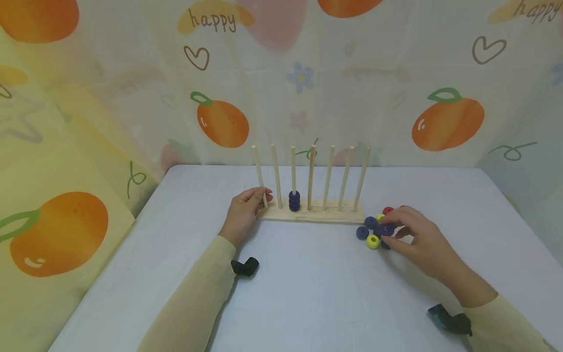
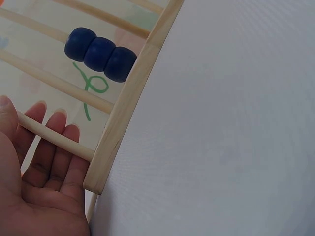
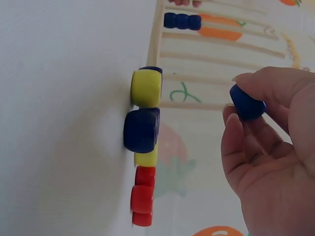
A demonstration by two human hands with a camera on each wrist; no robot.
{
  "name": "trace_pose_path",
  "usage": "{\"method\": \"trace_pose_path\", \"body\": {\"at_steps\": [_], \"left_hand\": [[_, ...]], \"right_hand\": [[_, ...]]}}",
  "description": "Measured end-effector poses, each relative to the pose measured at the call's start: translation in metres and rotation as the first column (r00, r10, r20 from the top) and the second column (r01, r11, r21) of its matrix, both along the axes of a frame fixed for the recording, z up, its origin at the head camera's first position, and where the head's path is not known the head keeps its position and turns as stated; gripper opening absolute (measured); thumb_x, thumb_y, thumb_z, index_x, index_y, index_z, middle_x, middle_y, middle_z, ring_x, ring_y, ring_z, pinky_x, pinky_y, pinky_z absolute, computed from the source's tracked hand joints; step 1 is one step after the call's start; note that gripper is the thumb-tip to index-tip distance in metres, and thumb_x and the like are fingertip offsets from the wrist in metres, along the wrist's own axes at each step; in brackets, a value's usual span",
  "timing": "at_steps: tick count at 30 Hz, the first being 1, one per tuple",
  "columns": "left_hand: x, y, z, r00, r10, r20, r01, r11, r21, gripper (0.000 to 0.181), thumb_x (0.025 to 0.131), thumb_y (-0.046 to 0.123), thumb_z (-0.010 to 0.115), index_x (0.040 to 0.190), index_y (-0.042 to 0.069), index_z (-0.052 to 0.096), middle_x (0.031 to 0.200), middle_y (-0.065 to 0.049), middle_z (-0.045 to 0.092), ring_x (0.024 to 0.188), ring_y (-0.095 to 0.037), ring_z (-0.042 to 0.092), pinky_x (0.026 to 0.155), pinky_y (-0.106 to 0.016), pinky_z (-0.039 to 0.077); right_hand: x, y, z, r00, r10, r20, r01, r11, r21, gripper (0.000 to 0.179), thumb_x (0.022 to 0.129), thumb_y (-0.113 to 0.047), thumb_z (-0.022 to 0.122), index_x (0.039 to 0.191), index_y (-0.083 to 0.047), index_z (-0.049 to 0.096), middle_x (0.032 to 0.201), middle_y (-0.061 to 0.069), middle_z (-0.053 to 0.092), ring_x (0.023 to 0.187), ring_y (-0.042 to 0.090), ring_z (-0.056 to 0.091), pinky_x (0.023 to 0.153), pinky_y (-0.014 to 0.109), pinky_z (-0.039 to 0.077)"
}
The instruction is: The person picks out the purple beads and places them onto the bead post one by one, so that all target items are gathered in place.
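A wooden peg rack [image 1: 332, 216] with several upright pegs stands at the middle of the table. Three dark blue beads [image 1: 294, 201] are stacked on its third peg from the left. My left hand [image 1: 239, 215] holds the leftmost peg [image 2: 56, 137] between thumb and fingers, close to the base. Off the rack's right end, my right hand [image 1: 424, 242] pinches a blue bead [image 3: 247, 103] between thumb and fingertips, raised above the table. Below it lie loose beads: blue [image 1: 362, 233], yellow [image 1: 372, 241] and red [image 1: 387, 210], some partly hidden behind the hand.
A white cloth covers the table [image 1: 290, 293]. Behind it hangs a curtain [image 1: 365, 98] printed with oranges, hearts and flowers. Each wrist has a dark strap piece [image 1: 245, 267] beside the sleeve.
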State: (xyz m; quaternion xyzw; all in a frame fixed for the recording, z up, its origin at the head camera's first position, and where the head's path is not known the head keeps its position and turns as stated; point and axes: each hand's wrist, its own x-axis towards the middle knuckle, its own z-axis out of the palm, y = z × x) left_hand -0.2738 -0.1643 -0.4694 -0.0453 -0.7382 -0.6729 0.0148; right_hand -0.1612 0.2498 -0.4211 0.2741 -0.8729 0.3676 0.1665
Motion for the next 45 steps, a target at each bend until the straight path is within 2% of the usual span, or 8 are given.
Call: {"method": "trace_pose_path", "body": {"at_steps": [5, 12, 16, 24, 33, 45], "left_hand": [[0.001, 0.000, 0.000, 1.000, -0.002, -0.003, 0.002, 1.000, 0.000, 0.045, 0.114, 0.039, 0.062, 0.130, 0.000, 0.075, 0.120, -0.014, 0.075, 0.120, -0.027, 0.070, 0.109, -0.040, 0.052], [0.000, -0.001, -0.001, 1.000, 0.003, -0.005, -0.003, 1.000, 0.012, 0.044, 0.113, 0.040, 0.063, 0.128, 0.001, 0.077, 0.119, -0.013, 0.075, 0.119, -0.027, 0.071, 0.108, -0.039, 0.053], [0.000, -0.001, -0.001, 1.000, 0.000, -0.004, 0.000, 1.000, 0.027, 0.045, 0.112, 0.042, 0.064, 0.127, 0.002, 0.077, 0.117, -0.014, 0.075, 0.118, -0.027, 0.071, 0.107, -0.039, 0.054], [0.000, 0.000, 0.000, 1.000, -0.003, -0.001, 0.003, 0.999, 0.034, 0.044, 0.112, 0.041, 0.064, 0.127, 0.002, 0.078, 0.119, -0.016, 0.075, 0.118, -0.028, 0.070, 0.108, -0.041, 0.053], [0.001, -0.001, 0.000, 1.000, -0.006, 0.010, 0.006, 1.000, 0.029, 0.050, 0.112, 0.044, 0.064, 0.130, -0.002, 0.075, 0.121, -0.018, 0.074, 0.120, -0.031, 0.070, 0.110, -0.045, 0.051], [-0.001, -0.001, -0.003, 1.000, 0.002, -0.003, -0.002, 1.000, 0.017, 0.045, 0.112, 0.043, 0.063, 0.128, 0.003, 0.077, 0.118, -0.013, 0.076, 0.117, -0.027, 0.072, 0.107, -0.039, 0.053]], "right_hand": [[0.003, -0.004, 0.004, 0.999, -0.008, -0.035, 0.008, 1.000, -0.011, 0.052, 0.076, 0.020, 0.090, 0.118, -0.004, 0.073, 0.114, -0.001, 0.069, 0.094, 0.010, 0.067, 0.078, 0.016, 0.058], [0.005, -0.009, 0.012, 0.995, 0.041, -0.095, -0.043, 0.999, -0.022, 0.051, 0.076, 0.020, 0.090, 0.119, -0.004, 0.074, 0.115, 0.000, 0.070, 0.094, 0.011, 0.067, 0.077, 0.015, 0.057], [0.006, -0.011, 0.018, 0.994, 0.034, -0.105, -0.035, 0.999, -0.008, 0.051, 0.077, 0.019, 0.089, 0.119, -0.005, 0.073, 0.116, 0.001, 0.071, 0.097, 0.014, 0.067, 0.079, 0.013, 0.056], [0.006, -0.019, 0.030, 0.991, 0.015, -0.134, -0.014, 1.000, 0.015, 0.051, 0.077, 0.015, 0.091, 0.120, -0.006, 0.074, 0.117, 0.001, 0.073, 0.097, 0.011, 0.067, 0.080, 0.012, 0.055], [0.002, -0.034, 0.045, 0.988, 0.028, -0.154, -0.025, 1.000, 0.018, 0.049, 0.081, 0.006, 0.094, 0.123, -0.010, 0.076, 0.119, -0.002, 0.073, 0.091, 0.013, 0.066, 0.078, 0.014, 0.054], [-0.015, -0.061, 0.061, 0.974, 0.112, -0.198, -0.119, 0.993, -0.026, 0.047, 0.082, 0.014, 0.089, 0.123, -0.005, 0.075, 0.117, 0.000, 0.074, 0.098, 0.014, 0.066, 0.080, 0.015, 0.056]]}}
